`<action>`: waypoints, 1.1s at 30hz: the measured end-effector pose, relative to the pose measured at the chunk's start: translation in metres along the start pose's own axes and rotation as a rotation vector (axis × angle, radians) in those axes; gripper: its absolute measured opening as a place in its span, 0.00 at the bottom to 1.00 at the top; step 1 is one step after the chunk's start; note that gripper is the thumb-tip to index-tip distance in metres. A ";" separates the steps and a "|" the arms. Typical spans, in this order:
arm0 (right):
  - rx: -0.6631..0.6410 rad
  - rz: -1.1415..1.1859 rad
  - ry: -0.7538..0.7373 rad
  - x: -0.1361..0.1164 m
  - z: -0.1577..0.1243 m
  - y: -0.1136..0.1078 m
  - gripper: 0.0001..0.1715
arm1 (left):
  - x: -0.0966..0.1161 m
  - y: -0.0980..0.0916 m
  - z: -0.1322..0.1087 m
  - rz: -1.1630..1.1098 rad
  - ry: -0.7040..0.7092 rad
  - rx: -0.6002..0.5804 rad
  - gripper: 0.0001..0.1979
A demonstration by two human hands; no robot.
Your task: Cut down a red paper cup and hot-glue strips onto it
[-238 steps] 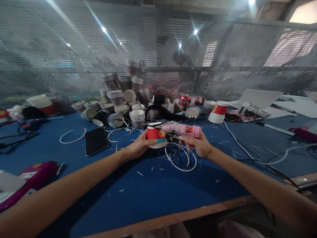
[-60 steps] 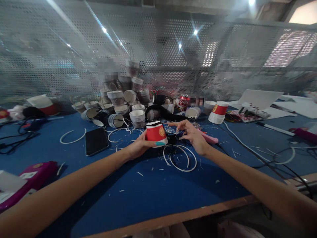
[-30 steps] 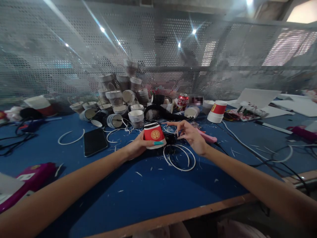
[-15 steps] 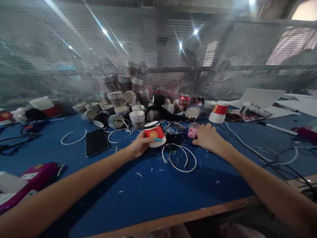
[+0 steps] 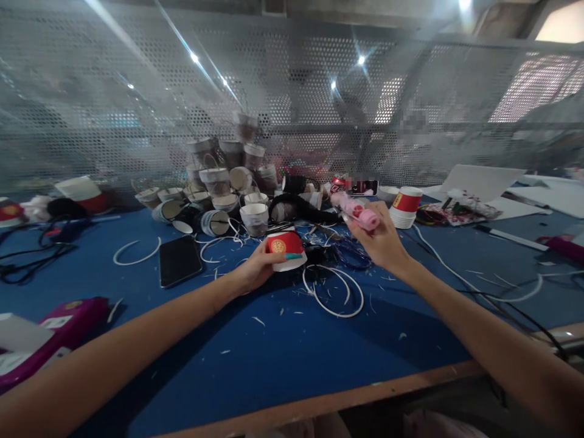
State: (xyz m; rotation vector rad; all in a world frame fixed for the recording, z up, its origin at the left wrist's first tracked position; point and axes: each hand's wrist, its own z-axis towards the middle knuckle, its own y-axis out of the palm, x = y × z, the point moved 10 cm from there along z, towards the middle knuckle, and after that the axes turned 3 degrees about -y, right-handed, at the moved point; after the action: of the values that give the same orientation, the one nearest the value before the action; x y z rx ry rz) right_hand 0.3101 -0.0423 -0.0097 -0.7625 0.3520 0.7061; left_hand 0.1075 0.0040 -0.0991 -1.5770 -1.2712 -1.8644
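My left hand (image 5: 255, 266) is closed around a red and white paper cup (image 5: 286, 246), its thumb with a teal nail across the front. Black cord is wound round the cup's upper end. To the right, my right hand (image 5: 381, 240) grips a pink tool (image 5: 358, 212), raised over the table and slanting up to the left. What kind of tool it is I cannot make out. White cord loops (image 5: 340, 292) and white scraps lie between and below the hands.
Many small grey-white cups (image 5: 254, 218) are piled at the back left. A black phone (image 5: 180, 261) lies left of my left hand. A stack of paper cups (image 5: 405, 207) and a red can (image 5: 338, 182) stand behind. A purple object (image 5: 68, 328) lies front left.
My right hand has lifted the pink tool off the table and turned it up. The cup in my left hand has tilted a little, its top now facing away.
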 end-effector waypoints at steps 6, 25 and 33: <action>-0.364 0.695 0.223 -0.007 -0.026 0.053 0.23 | 0.001 0.002 0.002 -0.028 0.026 -0.059 0.26; -0.410 0.814 0.331 -0.007 -0.035 0.070 0.25 | -0.006 -0.001 0.001 -0.044 -0.031 -0.070 0.23; -0.426 0.817 0.326 -0.008 -0.036 0.071 0.24 | -0.007 0.000 0.001 -0.049 -0.046 -0.061 0.23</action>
State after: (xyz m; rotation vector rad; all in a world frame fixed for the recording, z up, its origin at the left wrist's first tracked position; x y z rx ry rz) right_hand 0.2538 -0.0355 -0.0657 -1.1531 0.8499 1.4583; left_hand 0.1097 0.0027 -0.1055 -1.6425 -1.2953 -1.9240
